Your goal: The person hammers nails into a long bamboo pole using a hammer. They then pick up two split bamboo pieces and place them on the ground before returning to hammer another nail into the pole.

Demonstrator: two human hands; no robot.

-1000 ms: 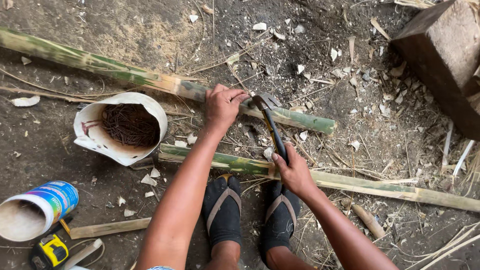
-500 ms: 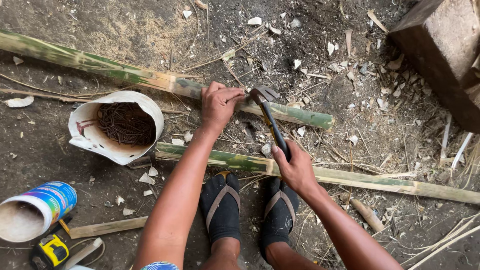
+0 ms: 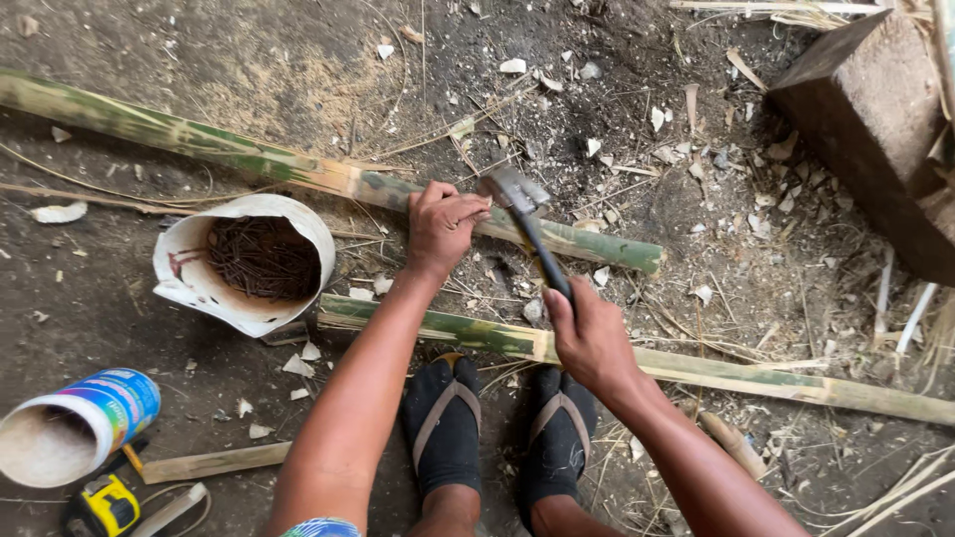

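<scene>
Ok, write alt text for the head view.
A right hand holds a hammer over a bamboo pole that the left hand steadies on dirt ground. A white bucket of nails lies alongside.

Far bamboo pole (image 3: 249, 159): left end is cut off by the picture's edge; a stretch is hidden under the left hand (image 3: 443, 224).
Near bamboo strip (image 3: 756, 373): right end runs out of frame; part is covered by the right hand (image 3: 587, 338).
Hammer (image 3: 527, 219) handle: lower end is hidden inside the right fist.
Hammer head: whether it touches the pole cannot be told.
Left fingertips: anything pinched there is too small to make out.
Wooden block (image 3: 875, 129): cut off at the right edge.
White bucket (image 3: 249, 264): its dark tangled contents are too fine to identify.
Yellow tape measure (image 3: 104, 507): cut off by the bottom edge.
</scene>
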